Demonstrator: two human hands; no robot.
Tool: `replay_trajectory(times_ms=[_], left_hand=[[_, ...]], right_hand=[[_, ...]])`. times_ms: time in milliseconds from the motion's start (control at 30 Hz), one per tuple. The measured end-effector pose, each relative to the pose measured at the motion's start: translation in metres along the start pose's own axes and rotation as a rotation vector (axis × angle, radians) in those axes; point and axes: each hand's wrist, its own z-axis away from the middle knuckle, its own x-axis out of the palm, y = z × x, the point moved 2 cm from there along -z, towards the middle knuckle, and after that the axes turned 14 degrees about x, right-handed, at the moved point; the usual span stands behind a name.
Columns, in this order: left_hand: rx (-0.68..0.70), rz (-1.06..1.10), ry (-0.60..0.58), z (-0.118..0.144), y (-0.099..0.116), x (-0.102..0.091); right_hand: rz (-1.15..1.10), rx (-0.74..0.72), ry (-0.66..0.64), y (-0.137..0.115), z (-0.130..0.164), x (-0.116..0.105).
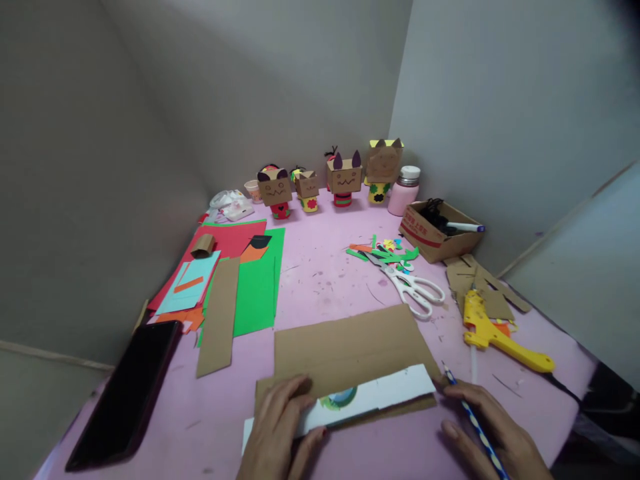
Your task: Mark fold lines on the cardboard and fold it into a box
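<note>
A sheet of brown cardboard [345, 340] lies flat on the near part of the table. Across its near edge rests a white card strip [387, 395] with a green and blue round print. My left hand [280, 420] presses down on the strip's left part, fingers together over it. In my right hand [493, 427] is a blue pencil [470, 417] with white dots, its tip pointing up and away from me. That hand is beside the right end of the strip, its fingertips close to the cardboard's edge.
White-handled scissors [407, 283] lie by paper scraps [385, 252]. A yellow glue gun [493, 333] is at right, near a small box [437, 230]. Coloured sheets [255, 293], a cardboard strip [219, 317] and a phone [127, 393] lie left. Several box-headed figures [345, 180] stand behind.
</note>
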Motion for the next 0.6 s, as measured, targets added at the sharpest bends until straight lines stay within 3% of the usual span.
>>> replay_trajectory(times_ms=[300, 600], left_hand=[[0.059, -0.079, -0.011, -0.015, -0.019, 0.008], [0.128, -0.135, -0.005, -0.015, -0.029, 0.014]], right_hand=[[-0.019, -0.05, 0.072, -0.017, -0.023, 0.013], [0.005, -0.053, 0.084, -0.014, -0.031, 0.028]])
